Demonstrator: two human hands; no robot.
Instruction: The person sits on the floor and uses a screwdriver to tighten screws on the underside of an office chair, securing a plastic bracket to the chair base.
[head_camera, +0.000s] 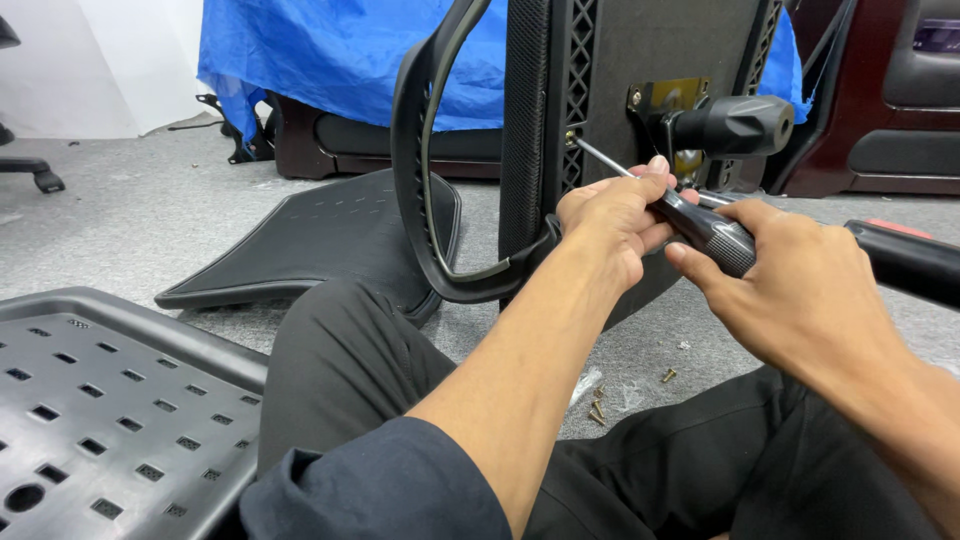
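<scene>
an upright black chair back (640, 60) stands on the grey carpeted floor (150, 220). the right hand (800, 285) has its fingers clenched around a screwdriver (700, 228) handle; the left hand (610, 220) steadies its shaft, whose tip meets the chair's frame. loose screws (598, 408) lie on the floor between the legs.

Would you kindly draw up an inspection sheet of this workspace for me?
Surface: grey carpet floor.
Job's things: screwdriver with its tip at a screw on the upright black chair part.
Clutter: loose screws on the carpet; perforated black panel; flat black panel.
Grippers: left hand steadies the shaft; right hand grips the handle.
Cables: nothing seen.
Surroundings: blue tarp; dark furniture.
</scene>
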